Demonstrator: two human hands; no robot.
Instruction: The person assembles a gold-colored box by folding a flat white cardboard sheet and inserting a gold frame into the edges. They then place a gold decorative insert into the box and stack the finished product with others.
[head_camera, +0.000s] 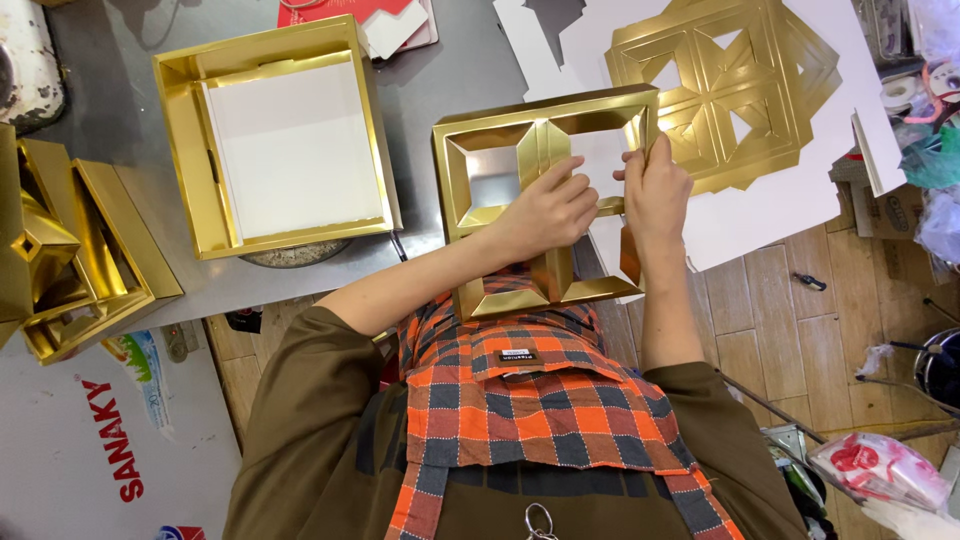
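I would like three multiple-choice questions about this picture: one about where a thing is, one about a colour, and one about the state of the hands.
1. Where does the open gold box with the white inside lie?
A. on the grey table
B. on the wooden floor
C. on the person's lap

2. What colour is the divider frame in the hands?
A. silver
B. gold
C. red

3. How do the hands stand?
A. both hang free
B. only one touches the frame
C. both grip the frame

Answers:
1 A, the box rests on the grey table, to the left of the hands.
2 B, the frame is shiny gold card.
3 C, the left hand and the right hand both close on the frame's middle bars.
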